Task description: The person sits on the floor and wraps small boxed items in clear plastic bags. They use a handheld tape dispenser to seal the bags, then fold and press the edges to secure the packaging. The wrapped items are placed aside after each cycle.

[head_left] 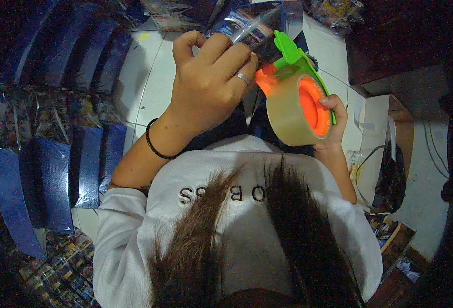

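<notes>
In my right hand [335, 119] is a green and orange tape dispenser [307, 69]. It carries a wide roll of clear tape [287, 111] on an orange hub, and my thumb presses near the hub's edge. My left hand [211, 84] is closed, fingers curled, beside the dispenser's orange front end. What those fingers pinch, if anything, is hidden behind the knuckles. Just beyond both hands is a blue package in shiny clear plastic [257, 30], partly covered by my left hand.
Rows of blue packages in clear wrap [54, 179] stand along the left. More plastic-wrapped goods [334, 13] lie at the far side. At right are an open cardboard box [378, 128] and a black plastic bag [391, 179]. White floor tiles [152, 77] show between them.
</notes>
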A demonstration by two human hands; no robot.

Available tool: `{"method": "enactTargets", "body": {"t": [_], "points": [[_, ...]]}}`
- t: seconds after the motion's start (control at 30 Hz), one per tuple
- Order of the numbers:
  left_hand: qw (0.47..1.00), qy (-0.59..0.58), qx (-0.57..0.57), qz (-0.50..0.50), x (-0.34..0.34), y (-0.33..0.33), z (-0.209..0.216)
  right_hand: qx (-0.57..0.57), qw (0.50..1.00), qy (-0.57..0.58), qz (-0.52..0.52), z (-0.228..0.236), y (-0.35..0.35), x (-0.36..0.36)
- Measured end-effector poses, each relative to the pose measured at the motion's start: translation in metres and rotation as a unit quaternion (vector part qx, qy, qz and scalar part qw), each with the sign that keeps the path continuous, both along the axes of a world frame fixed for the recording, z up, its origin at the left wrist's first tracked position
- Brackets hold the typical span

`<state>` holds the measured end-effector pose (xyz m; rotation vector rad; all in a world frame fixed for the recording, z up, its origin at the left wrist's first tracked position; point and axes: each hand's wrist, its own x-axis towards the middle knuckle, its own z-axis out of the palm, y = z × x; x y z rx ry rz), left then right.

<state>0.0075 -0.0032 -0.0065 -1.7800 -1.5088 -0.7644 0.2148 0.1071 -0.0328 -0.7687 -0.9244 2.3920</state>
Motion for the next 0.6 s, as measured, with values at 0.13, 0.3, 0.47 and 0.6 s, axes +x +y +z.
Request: {"method": "enactTargets", "body": {"t": [0.13,0.3,0.47,0.6], "points": [[1.000,-0.017,0.004,-0.006,-0.002,0.001,0.002,-0.010,0.999,-0.049,-0.019,-0.002,-0.002,0.002],[0.958,-0.274,-0.073,-0.053,-0.003,-0.001,0.006,0.024,0.999,-0.036,-0.026,-0.007,0.004,0.004],[0.882,-0.412,-0.121,-0.192,-0.010,0.002,-0.001,0.183,0.982,0.042,0.035,-0.007,0.023,0.011],[0.805,-0.534,-0.095,-0.242,-0.014,0.000,-0.011,0.455,0.890,-0.018,-0.025,0.000,0.035,0.020]]}}
